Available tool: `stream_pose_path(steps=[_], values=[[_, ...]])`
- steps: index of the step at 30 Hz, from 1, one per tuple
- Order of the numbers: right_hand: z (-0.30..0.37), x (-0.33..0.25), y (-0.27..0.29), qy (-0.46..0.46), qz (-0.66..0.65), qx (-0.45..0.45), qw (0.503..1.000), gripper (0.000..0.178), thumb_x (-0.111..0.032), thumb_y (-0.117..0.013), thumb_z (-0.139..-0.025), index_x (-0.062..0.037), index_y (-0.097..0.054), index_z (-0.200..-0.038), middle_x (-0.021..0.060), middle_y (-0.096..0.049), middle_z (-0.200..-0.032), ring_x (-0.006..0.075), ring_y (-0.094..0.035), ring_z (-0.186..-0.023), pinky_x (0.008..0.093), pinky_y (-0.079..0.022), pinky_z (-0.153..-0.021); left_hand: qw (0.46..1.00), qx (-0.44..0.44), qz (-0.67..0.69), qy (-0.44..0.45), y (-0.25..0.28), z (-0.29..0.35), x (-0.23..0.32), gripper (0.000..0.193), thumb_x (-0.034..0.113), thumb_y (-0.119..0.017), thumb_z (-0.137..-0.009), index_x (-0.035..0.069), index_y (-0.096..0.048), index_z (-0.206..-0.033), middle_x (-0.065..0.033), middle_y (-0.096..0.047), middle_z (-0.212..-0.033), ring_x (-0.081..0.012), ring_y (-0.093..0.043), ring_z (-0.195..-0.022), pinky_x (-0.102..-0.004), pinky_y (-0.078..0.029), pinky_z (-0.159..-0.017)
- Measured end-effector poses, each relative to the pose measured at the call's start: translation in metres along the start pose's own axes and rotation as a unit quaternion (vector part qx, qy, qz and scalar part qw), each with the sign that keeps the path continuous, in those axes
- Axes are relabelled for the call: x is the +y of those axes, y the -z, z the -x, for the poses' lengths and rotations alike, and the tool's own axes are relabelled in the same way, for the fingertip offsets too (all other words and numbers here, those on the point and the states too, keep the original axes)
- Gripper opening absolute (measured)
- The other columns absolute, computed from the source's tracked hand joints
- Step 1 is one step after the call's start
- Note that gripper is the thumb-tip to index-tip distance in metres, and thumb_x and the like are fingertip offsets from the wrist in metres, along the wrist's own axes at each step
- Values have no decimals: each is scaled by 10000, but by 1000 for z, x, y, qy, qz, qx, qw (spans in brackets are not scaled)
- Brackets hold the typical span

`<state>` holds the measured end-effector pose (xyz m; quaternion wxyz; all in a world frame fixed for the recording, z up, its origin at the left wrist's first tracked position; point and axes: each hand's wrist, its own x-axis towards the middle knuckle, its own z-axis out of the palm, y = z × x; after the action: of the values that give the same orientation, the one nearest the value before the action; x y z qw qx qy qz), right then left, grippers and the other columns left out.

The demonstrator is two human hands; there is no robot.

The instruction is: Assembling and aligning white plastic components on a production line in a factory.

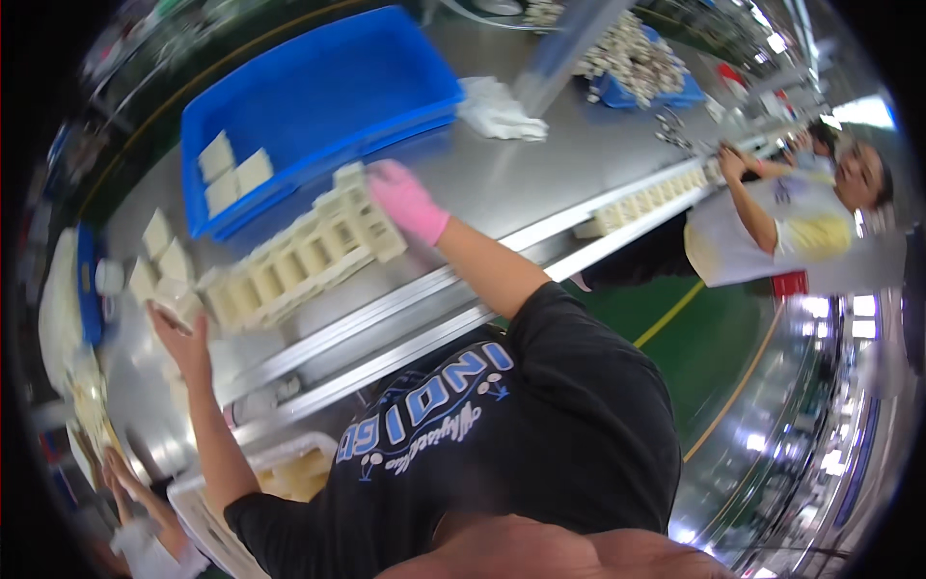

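A row of cream plastic housings (309, 253) with open slots lies slantwise on the metal table before me. At its right end my right hand (410, 205), in a pink glove, grips the last housing; some fingers are hidden and a little blurred. Beyond the row's left end, my bare left hand (183, 338) has a cream plastic piece (188, 307) between thumb and fingers. Several square cream pieces (157, 234) stand loosely just past that hand. Three similar square plates (222, 191) lean in the near left corner of a blue bin (333, 82).
A white cloth (502, 111) lies right of the bin. Farther right, small parts are heaped on a blue tray (632, 63). Metal rails (386, 338) edge the table near me. A white crate (227, 511) stands below left. Co-workers stand at the right (772, 212) and lower left (159, 540).
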<state>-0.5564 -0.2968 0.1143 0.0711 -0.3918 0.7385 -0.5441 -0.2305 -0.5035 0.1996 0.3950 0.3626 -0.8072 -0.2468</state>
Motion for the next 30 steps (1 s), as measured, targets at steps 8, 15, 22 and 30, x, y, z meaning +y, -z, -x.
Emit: stream_pose_path(steps=[8,15,22,30], values=[[16,-93,91,-96,-101,-74,987,585,-337,-507,-775,-5,-331,-1222,217,-546,-978,291,-539,-923,340,-420,-792,809,-363,407,219,-214,40,162,521,150,-564,-777,47,-341,-1236,-87,-455,-1157,-170,-441,-1051,-296,-343,-891],[4,-33,138,-218,73,-88,969,738,-384,-537,-704,114,-275,-1180,263,-540,-979,352,-518,-964,365,-390,-837,742,-432,467,211,-333,68,197,406,197,-485,-834,39,-387,-1195,-73,-463,-1160,-152,-453,-1045,-280,-366,-857],[-14,40,111,-256,233,-198,917,556,-298,-571,-668,67,-403,-1053,209,-570,-981,292,-552,-942,348,-426,-810,767,-591,192,160,-358,67,176,356,226,-472,-818,50,-478,-1127,-96,-524,-1080,-205,-491,-1016,-328,-391,-828],[-35,27,134,-165,311,-270,896,330,-254,-561,-642,-21,-622,-867,163,-592,-950,254,-568,-909,353,-442,-782,788,-434,-186,-395,-263,30,146,334,43,-440,-703,78,-582,-1003,-152,-526,-1075,-281,-441,-1081,-445,-258,-951]])
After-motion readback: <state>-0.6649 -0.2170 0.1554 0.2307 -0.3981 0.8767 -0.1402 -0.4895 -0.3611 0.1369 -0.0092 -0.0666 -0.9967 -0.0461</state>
